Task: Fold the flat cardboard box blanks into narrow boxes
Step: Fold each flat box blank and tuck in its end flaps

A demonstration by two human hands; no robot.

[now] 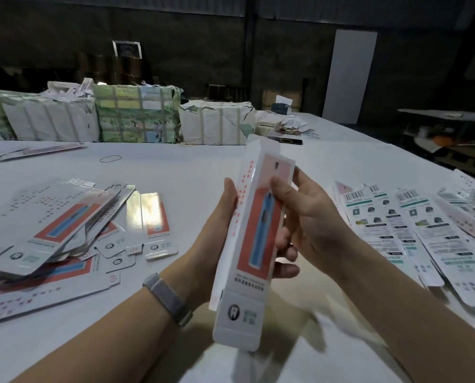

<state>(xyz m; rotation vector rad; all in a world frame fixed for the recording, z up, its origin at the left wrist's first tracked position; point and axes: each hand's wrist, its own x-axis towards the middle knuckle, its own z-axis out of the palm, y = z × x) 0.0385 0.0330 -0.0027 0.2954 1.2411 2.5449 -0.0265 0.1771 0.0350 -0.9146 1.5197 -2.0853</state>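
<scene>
Two hands on one narrow box [251,233], held up above the table [192,172]: left hand [222,217] cupping its left wall, right hand [308,219] wrapping the right edge, probably to square it, with flat blanks [65,225] left of the grip.

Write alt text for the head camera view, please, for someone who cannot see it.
Two hands, left hand and right hand, hold a narrow box upright above a white table. Flat blanks lie piled to the left, more printed blanks in a row to the right, wrapped bundles behind.
</scene>
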